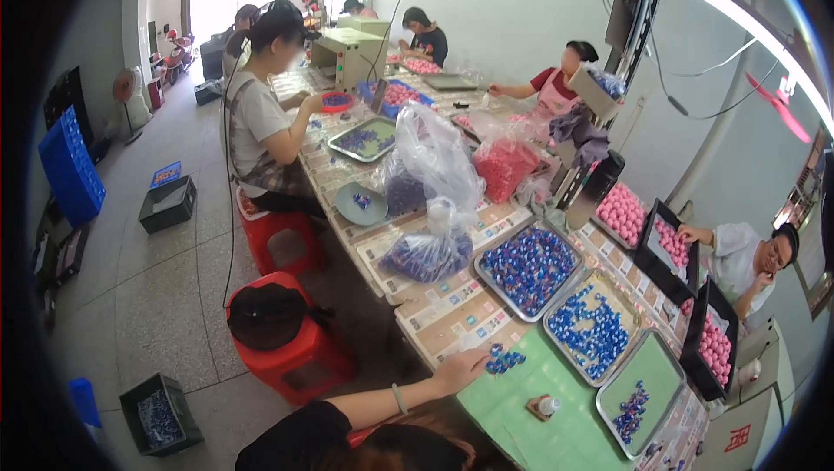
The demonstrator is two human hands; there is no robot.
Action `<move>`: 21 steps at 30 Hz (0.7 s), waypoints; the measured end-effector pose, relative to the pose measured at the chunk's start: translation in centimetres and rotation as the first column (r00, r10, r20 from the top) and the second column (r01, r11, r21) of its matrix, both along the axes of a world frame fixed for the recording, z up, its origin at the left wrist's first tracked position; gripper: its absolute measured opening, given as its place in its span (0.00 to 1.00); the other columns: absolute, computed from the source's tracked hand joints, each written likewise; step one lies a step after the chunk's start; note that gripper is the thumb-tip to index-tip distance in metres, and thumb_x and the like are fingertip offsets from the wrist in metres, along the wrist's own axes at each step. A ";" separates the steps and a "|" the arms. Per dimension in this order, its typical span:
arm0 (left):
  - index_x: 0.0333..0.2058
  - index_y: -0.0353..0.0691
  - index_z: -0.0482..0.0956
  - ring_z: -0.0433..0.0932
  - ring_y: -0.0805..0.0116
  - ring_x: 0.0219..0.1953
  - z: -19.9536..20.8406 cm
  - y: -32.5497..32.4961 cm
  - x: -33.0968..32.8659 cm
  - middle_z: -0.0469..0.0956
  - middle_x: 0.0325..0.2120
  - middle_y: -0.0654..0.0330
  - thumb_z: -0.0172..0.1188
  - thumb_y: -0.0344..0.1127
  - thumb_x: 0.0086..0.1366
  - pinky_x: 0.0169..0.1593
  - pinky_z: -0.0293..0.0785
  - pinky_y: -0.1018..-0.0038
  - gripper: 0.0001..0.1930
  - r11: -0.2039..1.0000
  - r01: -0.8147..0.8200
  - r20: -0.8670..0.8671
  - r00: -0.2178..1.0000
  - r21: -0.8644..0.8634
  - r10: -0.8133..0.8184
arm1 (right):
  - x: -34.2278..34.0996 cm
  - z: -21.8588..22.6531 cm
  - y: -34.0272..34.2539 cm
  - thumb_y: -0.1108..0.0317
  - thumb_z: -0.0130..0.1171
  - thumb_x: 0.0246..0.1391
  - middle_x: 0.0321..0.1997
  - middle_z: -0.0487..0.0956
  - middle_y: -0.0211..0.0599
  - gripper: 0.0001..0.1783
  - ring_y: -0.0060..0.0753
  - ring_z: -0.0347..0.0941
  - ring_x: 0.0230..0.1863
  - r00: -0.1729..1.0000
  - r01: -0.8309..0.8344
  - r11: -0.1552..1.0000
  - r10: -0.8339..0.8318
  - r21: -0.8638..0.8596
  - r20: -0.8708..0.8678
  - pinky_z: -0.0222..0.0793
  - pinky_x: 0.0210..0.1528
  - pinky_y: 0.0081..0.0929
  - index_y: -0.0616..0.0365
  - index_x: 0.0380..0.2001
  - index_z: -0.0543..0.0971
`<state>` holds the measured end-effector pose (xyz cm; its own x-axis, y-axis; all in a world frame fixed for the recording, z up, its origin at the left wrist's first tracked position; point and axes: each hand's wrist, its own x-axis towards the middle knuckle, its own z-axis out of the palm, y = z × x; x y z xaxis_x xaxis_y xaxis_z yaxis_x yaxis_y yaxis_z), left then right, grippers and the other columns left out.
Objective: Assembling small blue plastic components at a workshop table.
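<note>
My left hand (pixel 461 373), with a pale bracelet (pixel 399 399) at the wrist, reaches in over a green mat (pixel 512 406). Its fingers are stretched out at the edge of a small heap of shiny blue pieces (pixel 504 359), too small to name by kind. No piece shows clearly in its grasp. To the right of the heap stands a small white-capped bottle (pixel 548 406) on a brown base. Beyond lie metal trays of similar blue pieces: a full one (pixel 532 267), a thinner spread (pixel 589 325), and a green-lined tray (pixel 632 410) with a few. My right hand is out of view.
Plastic bags (pixel 434 254) of small pieces stand on the long table. Black crates (pixel 711 345) of pink pieces line its right side. Red stools (pixel 287 336) and grey crates (pixel 159 414) are on the floor at left. Several people sit around the table.
</note>
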<state>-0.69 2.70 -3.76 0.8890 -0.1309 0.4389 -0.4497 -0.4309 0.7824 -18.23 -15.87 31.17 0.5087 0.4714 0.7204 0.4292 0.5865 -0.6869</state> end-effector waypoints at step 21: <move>0.33 0.36 0.75 0.74 0.51 0.31 -0.3 -0.2 0.3 0.75 0.27 0.49 0.51 0.36 0.58 0.35 0.70 0.65 0.10 0.999 0.046 -0.022 0.999 0.016 -0.046 | -1.9 -5.1 -2.8 0.50 0.50 0.49 0.32 0.66 0.38 0.23 0.27 0.61 0.26 0.687 0.486 0.837 -0.544 0.252 0.481 0.58 0.29 0.23 0.58 0.39 0.66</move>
